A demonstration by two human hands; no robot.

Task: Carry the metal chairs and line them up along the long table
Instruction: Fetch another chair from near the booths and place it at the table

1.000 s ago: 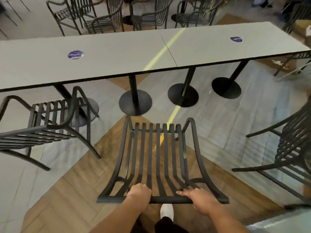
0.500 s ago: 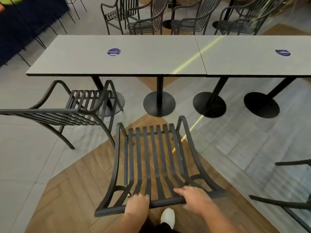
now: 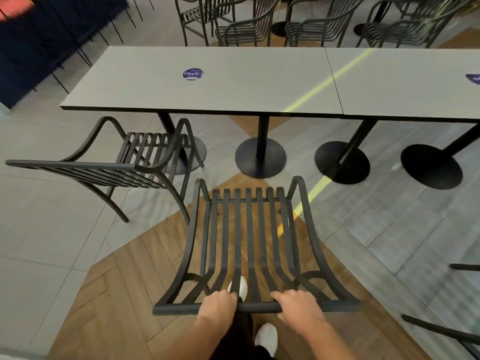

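Note:
A black slatted metal chair [image 3: 249, 237] is right in front of me, its seat pointing at the long grey table [image 3: 233, 92]. My left hand [image 3: 219, 305] and my right hand [image 3: 296, 306] both grip the top rail of its backrest, fingers curled over the bar. A second metal chair [image 3: 130, 165] stands to the left, close to the table's left end, its seat partly under the tabletop edge.
Black pedestal bases [image 3: 260, 157] stand under the table. Several more metal chairs [image 3: 259, 24] line the far side. Part of another chair [image 3: 452, 331] shows at the lower right edge. Dark blue furniture [image 3: 31, 48] fills the upper left. My white shoes [image 3: 266, 336] are below.
I have shifted left along the table with the chair; the table's left end and the left chair have come into fuller view. Both hands keep their grip on the backrest rail.

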